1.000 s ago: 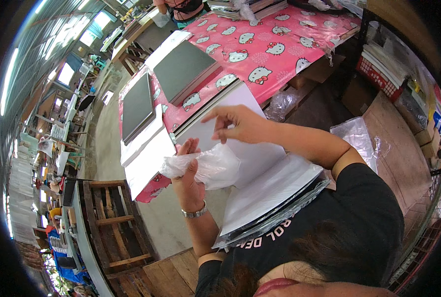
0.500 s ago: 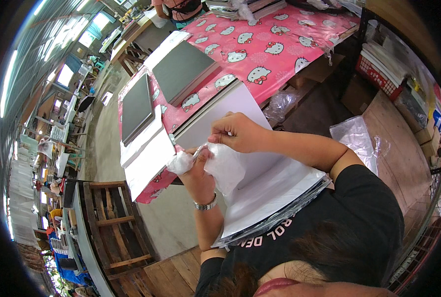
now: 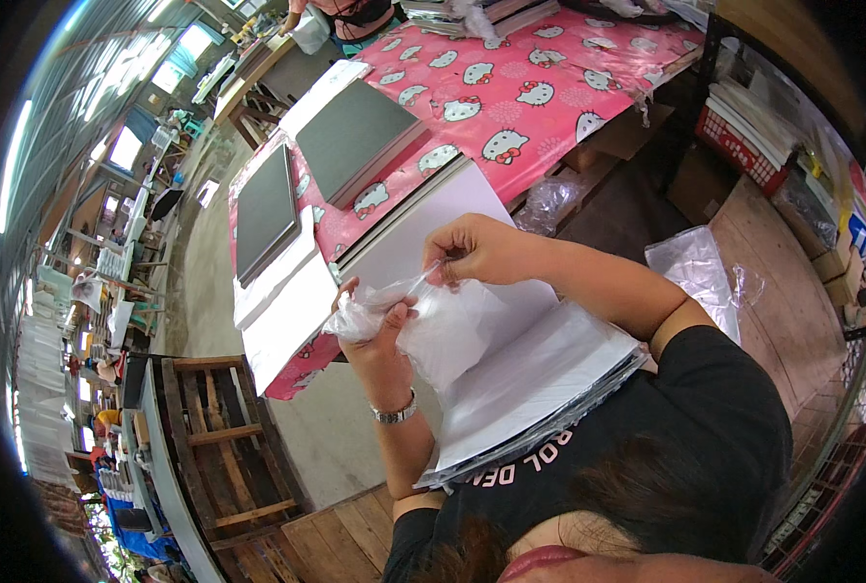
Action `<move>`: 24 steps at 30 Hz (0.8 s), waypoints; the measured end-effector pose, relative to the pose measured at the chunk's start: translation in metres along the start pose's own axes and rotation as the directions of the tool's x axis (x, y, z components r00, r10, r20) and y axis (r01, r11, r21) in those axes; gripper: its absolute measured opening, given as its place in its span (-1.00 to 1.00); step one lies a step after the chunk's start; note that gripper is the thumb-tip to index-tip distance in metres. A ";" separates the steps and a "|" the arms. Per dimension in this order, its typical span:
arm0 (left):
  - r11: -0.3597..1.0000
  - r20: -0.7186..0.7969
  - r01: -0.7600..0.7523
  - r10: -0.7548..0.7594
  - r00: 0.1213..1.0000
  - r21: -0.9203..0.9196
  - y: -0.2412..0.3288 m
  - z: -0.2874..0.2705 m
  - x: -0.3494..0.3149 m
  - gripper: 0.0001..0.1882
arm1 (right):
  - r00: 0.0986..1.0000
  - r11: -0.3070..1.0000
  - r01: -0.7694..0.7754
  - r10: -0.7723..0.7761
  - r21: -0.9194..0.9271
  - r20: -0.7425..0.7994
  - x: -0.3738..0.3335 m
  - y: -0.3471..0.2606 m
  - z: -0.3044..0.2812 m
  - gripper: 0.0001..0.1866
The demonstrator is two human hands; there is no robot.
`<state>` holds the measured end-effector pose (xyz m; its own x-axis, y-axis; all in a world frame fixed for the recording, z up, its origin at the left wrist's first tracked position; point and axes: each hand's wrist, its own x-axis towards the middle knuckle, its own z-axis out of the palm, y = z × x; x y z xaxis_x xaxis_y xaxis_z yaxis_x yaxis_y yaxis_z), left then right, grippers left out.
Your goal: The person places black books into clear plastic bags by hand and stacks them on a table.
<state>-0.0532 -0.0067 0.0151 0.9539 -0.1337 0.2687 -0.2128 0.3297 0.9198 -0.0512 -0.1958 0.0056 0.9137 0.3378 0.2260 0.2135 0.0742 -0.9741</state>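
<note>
My left hand (image 3: 379, 352) is closed on a crumpled piece of thin, whitish clear plastic (image 3: 449, 325), with part of it bunched over the fingers. My right hand (image 3: 474, 253) pinches the same plastic at its upper edge, so it stretches between both hands. Below lies a stack of large white sheets (image 3: 535, 389) against my body, with clear plastic edges showing along its near side. The loose plastic partly covers the sheets. Just beyond my hands, a big white panel (image 3: 404, 233) rests at the table's near edge.
A pink patterned cloth covers the table (image 3: 510, 107). On it lie a thick dark book-like block (image 3: 355, 136), a thinner dark flat case (image 3: 266, 214) and white sheets (image 3: 275, 311). A wooden pallet (image 3: 224, 442) is at left. A red basket (image 3: 739, 146) and clear plastic (image 3: 697, 277) are at right.
My right hand has come down onto the plastic and now pinches it. The plastic is drawn out between the hands; my left hand has shifted slightly left.
</note>
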 end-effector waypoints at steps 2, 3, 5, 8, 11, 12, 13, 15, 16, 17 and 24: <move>1.000 -0.022 0.012 -0.011 1.000 0.013 -0.007 -0.011 -0.001 -0.51 | 0.999 0.998 0.035 -0.034 0.043 -0.029 0.000 -0.001 0.002 -0.85; 0.999 -0.027 0.025 -0.024 0.999 0.041 -0.010 -0.015 -0.001 -0.52 | 0.997 0.999 -0.006 0.004 -0.033 -0.074 0.000 -0.004 0.003 -0.85; 0.995 -0.033 0.045 -0.042 0.999 0.090 -0.017 -0.021 0.001 -0.53 | 0.983 0.978 -0.093 0.060 -0.189 -0.173 0.002 -0.017 0.005 -0.84; 0.996 -0.035 0.077 -0.076 0.997 0.034 -0.028 -0.014 -0.003 -0.56 | 0.837 0.876 0.313 -0.437 -0.366 -0.330 0.011 0.009 0.009 -0.79; 0.982 0.031 0.182 -0.181 0.983 -0.039 -0.044 -0.026 -0.009 -0.69 | 0.866 0.906 0.391 -0.302 0.164 -0.398 0.006 0.017 0.019 -0.85; 0.977 0.027 0.206 -0.204 0.979 -0.064 -0.045 -0.027 -0.010 -0.72 | 0.932 0.921 0.270 -0.177 0.281 -0.318 0.000 0.016 0.021 -0.85; 0.940 0.084 0.304 -0.294 0.952 -0.154 -0.032 -0.028 -0.011 -0.76 | 0.975 0.910 0.136 -0.052 0.391 -0.217 -0.010 0.017 0.023 -0.84; 0.941 0.218 0.241 -0.190 0.957 -0.237 -0.021 -0.029 -0.009 -0.76 | 0.982 0.932 -0.187 0.188 0.311 0.029 -0.020 0.019 0.020 -0.79; 0.935 0.281 0.209 -0.127 0.951 -0.285 -0.018 -0.030 -0.006 -0.75 | 0.971 0.948 -0.192 0.145 0.254 0.192 -0.023 0.020 0.019 -0.80; 0.903 0.393 0.306 -0.175 0.903 -0.302 -0.016 -0.035 -0.007 -0.75 | 0.930 0.963 -0.186 0.108 0.197 0.352 -0.026 0.022 0.019 -0.81; 0.936 0.554 0.187 -0.329 0.765 0.299 -0.038 -0.105 -0.051 -0.74 | 0.950 0.667 0.025 -0.247 0.745 0.189 -0.045 -0.002 -0.037 -0.81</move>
<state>-0.0714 0.0855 -0.0636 0.6824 -0.7285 0.0608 -0.0839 0.0046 0.9965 -0.0798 -0.2461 -0.0023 0.7500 0.4805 0.4546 -0.0922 0.7565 -0.6474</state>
